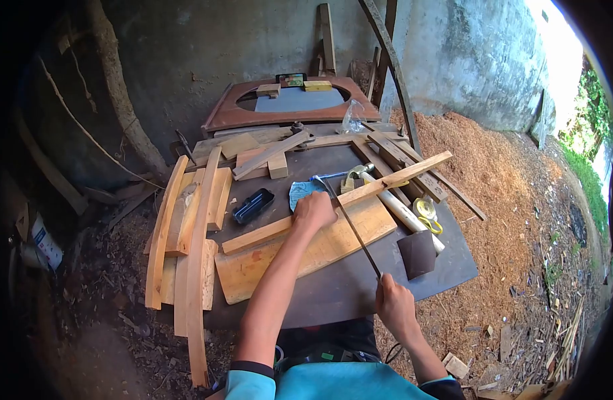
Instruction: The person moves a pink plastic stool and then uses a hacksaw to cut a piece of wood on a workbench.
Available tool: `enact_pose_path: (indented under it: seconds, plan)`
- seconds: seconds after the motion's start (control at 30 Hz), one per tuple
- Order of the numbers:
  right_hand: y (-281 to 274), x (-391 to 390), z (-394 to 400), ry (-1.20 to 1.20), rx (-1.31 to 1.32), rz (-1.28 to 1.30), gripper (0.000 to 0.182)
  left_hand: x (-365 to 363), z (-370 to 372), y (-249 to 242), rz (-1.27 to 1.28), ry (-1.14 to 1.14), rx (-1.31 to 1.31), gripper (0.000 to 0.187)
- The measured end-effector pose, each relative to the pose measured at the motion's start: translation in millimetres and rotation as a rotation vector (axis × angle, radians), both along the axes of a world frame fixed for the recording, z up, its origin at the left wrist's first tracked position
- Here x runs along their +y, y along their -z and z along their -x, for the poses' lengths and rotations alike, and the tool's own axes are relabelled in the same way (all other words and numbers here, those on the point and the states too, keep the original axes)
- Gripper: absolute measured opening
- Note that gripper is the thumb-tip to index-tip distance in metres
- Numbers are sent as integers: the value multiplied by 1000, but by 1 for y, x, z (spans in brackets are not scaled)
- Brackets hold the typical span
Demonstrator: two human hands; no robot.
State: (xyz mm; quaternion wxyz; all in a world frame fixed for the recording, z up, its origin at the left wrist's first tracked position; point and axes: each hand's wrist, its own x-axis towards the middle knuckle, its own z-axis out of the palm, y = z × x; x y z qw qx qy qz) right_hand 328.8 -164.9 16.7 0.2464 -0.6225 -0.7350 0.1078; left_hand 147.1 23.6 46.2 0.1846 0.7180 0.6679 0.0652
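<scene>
A long wooden strip (416, 168) lies slantwise over a wide wooden board (360, 230) on the dark work table. My left hand (314, 211) is closed over the strip near its middle, pressing from above. In my right hand (395, 305) is the near end of a long thin dark tool (357, 235), whose blade-like length crosses the strip just right of my left hand. Seen along its edge, the tool does not show its exact kind. Beyond my left hand lies a crumpled blue piece (302, 194).
Curved wooden pieces (198, 267) stack at the left table edge, near a black tray (254, 205). On the right are a pale tube (403, 212), a tape roll (425, 208) and dark sandpaper (417, 255). A brown frame with an oval opening (226, 119) stands behind; wood shavings (483, 173) cover the ground.
</scene>
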Motion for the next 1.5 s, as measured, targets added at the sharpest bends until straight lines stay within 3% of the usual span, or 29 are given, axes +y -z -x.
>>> enact_pose_path:
  seconds: [0.37, 0.53, 0.6, 0.7, 0.77, 0.83, 1.0, 1.1, 1.2, 1.27, 1.33, 1.4, 1.47, 1.5]
  plan:
    - [5, 141, 70, 12, 41, -16, 12, -4, -2, 1, -77, 6, 40, 24]
    - [24, 61, 30, 14, 26, -50, 10, 9, 2, 7, -30, -1, -40, 26]
    - [13, 18, 13, 45, 12, 167, 9, 5, 1, 7, -72, -6, -30, 27]
    - [11, 51, 25, 7, -46, 45, 10, 0, 1, 4, -12, 0, 18, 27]
    - [23, 119, 51, -13, 36, -125, 10, 0, -1, 0, -11, -6, 19, 28]
    - [14, 156, 71, -34, 62, -111, 8, 2, -1, -2, 5, 1, -11, 28]
    - [14, 31, 15, 1, -14, 68, 10, 6, 1, 0, 49, -12, -20, 30]
    - [-1, 23, 0, 68, -91, 275, 10, 5, 3, -9, 87, -22, -31, 29]
    - [12, 95, 33, -50, -65, -4, 8, 5, 3, -4, 76, -6, -33, 32]
    - [4, 134, 67, 25, -158, 23, 7, 7, 2, 2, 71, -12, -16, 31]
    - [13, 125, 55, -2, -103, -1, 9, 9, 1, -3, 128, -15, -22, 34]
    - [13, 53, 25, -2, -74, -23, 12, 9, 1, -6, 154, 4, -22, 34]
    - [10, 1, 4, 38, -28, 111, 13, 10, 0, -1, 116, -20, -13, 33]
    - [8, 14, 4, 20, -56, 95, 13, 10, 0, -2, 98, -19, -7, 32]
